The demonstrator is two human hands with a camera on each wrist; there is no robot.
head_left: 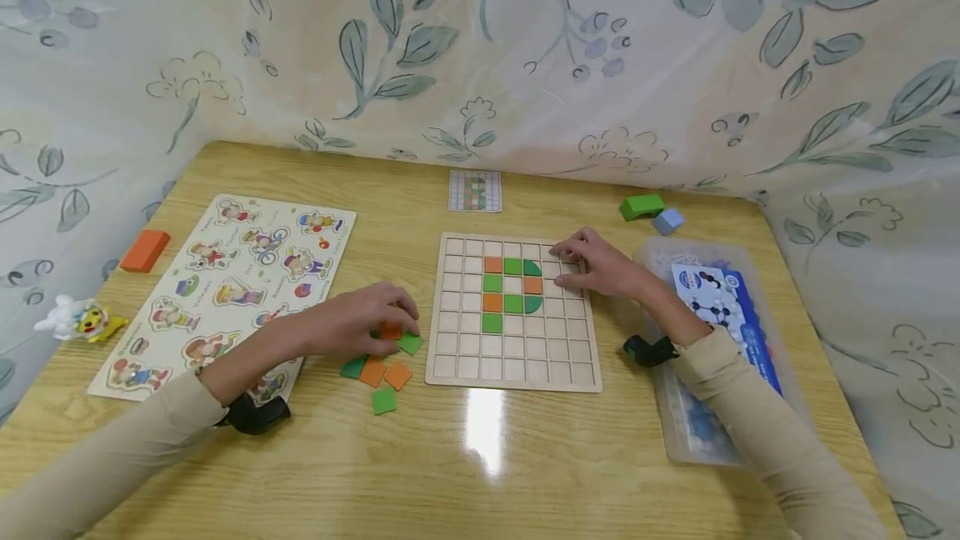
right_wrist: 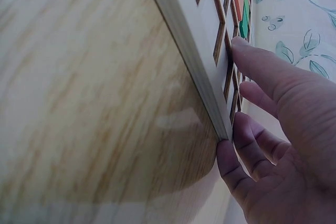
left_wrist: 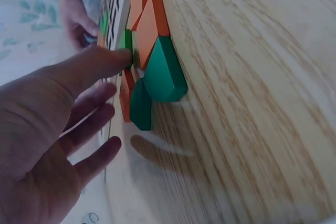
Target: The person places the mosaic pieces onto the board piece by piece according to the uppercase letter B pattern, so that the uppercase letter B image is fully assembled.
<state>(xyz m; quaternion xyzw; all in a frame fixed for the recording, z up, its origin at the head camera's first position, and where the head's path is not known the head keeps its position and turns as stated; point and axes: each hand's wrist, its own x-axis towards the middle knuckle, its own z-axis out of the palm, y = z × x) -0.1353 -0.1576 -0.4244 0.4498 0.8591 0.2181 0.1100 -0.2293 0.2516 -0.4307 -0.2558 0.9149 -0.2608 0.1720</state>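
Observation:
A wooden grid board (head_left: 513, 357) lies in the middle of the table, with orange and green tiles (head_left: 512, 283) set in its upper cells. My left hand (head_left: 375, 325) rests on a heap of loose orange and green tiles (head_left: 384, 372) just left of the board. In the left wrist view the left hand (left_wrist: 107, 74) has straight fingers, and its thumb touches the tiles (left_wrist: 164, 74). My right hand (head_left: 581, 261) lies flat on the board's upper right corner. In the right wrist view the right hand (right_wrist: 247, 87) has its fingertips (right_wrist: 242, 45) on the board (right_wrist: 194, 30).
A character peg puzzle (head_left: 225, 290) lies at the left, with an orange block (head_left: 145, 250) and a small toy figure (head_left: 78, 319) beyond it. A pattern card (head_left: 475, 191) sits behind the board. A green arch block (head_left: 642, 206), a blue-grey block (head_left: 667, 221) and a clear plastic box (head_left: 712, 348) are at the right.

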